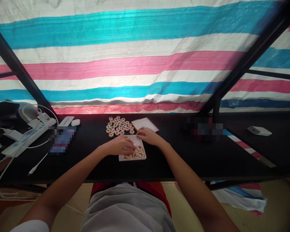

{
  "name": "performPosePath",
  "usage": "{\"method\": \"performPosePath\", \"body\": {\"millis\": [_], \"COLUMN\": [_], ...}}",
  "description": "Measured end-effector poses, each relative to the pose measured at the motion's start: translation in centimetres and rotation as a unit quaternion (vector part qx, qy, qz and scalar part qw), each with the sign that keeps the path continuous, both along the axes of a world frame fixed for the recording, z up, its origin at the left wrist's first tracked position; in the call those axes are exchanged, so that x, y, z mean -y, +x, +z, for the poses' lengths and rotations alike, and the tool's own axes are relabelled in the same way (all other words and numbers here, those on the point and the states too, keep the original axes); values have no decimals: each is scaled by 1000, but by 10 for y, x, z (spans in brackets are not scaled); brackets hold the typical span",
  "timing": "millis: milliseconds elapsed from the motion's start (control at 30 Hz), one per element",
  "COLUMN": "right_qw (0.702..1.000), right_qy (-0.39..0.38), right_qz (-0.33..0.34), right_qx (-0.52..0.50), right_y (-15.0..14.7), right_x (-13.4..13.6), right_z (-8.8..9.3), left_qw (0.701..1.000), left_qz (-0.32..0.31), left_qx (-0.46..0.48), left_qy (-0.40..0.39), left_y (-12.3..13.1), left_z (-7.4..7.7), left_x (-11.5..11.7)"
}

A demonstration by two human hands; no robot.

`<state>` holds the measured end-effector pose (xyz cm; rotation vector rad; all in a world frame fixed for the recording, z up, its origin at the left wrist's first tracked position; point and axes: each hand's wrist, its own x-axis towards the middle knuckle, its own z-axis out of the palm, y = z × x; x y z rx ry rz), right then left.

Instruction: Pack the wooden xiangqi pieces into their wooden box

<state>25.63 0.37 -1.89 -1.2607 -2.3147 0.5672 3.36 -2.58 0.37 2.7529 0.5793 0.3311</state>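
A shallow white box [120,158] on the black table holds several round Chinese chess pieces [135,155] with red characters. My left hand [119,145] reaches over the box from the left, its fingers stretched across the pieces and covering part of them. Beside the box's far right corner, my right hand [150,136] has its fingers curled together; whatever they may hold is hidden. Just beyond this hand lies a white-lined box lid [145,123], tilted at an angle. A loose group of more chess pieces [119,125] sits behind the box to the left.
At the left are a white power strip [29,137] with plugs and cables, a phone [62,140], a white cable end [33,170] and a small white case [75,122]. A white charger [259,130] lies far right. Dark frame bars [217,100] and striped sheeting [135,61] stand behind.
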Motion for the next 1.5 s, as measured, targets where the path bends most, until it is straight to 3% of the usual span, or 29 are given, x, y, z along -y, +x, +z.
{"method": "performPosePath", "body": {"millis": [200, 367, 433, 600, 800, 867, 1000, 1133, 1300, 1500], "right_qw": [1000, 1000, 1000, 1000, 1000, 1000, 999, 999, 998, 997], "right_qy": [8, 2, -1, -6, 8, 13, 10, 33, 50, 52], "right_qz": [0, 5, 10, 10, -7, -11, -29, -35, -42, -41], "right_qx": [2, 4, 7, 8, 13, 14, 16, 15, 16, 28], "right_y": [0, 2, 2, 2, 1, 2, 1, -1, -2, -1], "right_x": [0, 1, 2, 2, 1, 2, 4, 4, 1, -1], "right_z": [0, 1, 3, 4, 1, 1, 3, 4, -2, -4], "left_qw": [998, 971, 963, 968, 965, 969, 966, 959, 961, 969], "left_qz": [58, 210, 243, 220, 201, 204, 252, 256, 239, 228], "left_qx": [25, 109, 109, 28, 23, 18, -55, -111, -120, -90], "left_qy": [-6, 29, 52, 115, 166, 141, 20, -51, -70, -25], "left_y": [0, -8, -11, -12, -9, -15, -42, -60, -53, -48], "left_z": [-2, -4, -6, -13, -5, 2, 14, 17, 12, 11], "left_x": [-2, -18, -28, -40, -27, -24, -24, -28, -28, -26]}}
